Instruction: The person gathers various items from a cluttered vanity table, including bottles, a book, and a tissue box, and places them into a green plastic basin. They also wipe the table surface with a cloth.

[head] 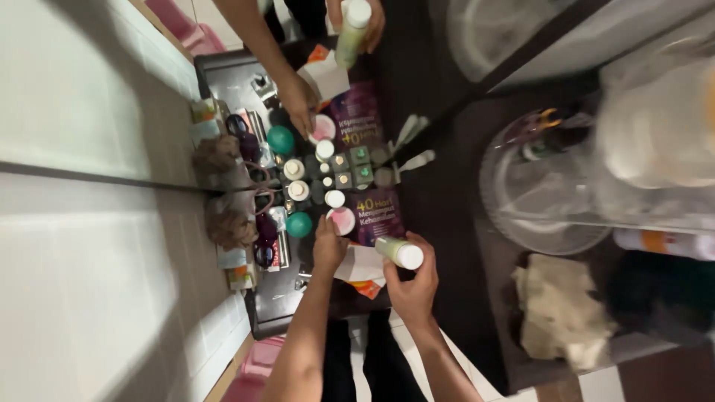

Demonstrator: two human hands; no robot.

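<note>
Pale-green bottle (398,252): lies almost level, white cap pointing right, inside the right grip.
Right hand (412,286): clenched around the bottle from below, with the fingers wrapped over its body and the cap end left free.
Left hand (328,249): fingertips on or just at a round pink-and-white jar (342,220); I cannot tell whether this grip has closed.
Handling: the right grip probably serves best if it sits mid-body on the bottle and stays firm, because the left fingers have little room among the close-packed items.
Bottle to grip: held above a white packet (361,268) and near the jar, but apart from it.
Jar's neighbours: a teal ball (299,224) sits just to its left, a purple booklet (378,216) just to its right, and small capped pots lie beyond.
Bench (447,223): dark and crowded.
Mirror (89,97): stands behind the bench and doubles the arms and pots.
Cloth (558,313): crumpled and well apart on the right.
</note>
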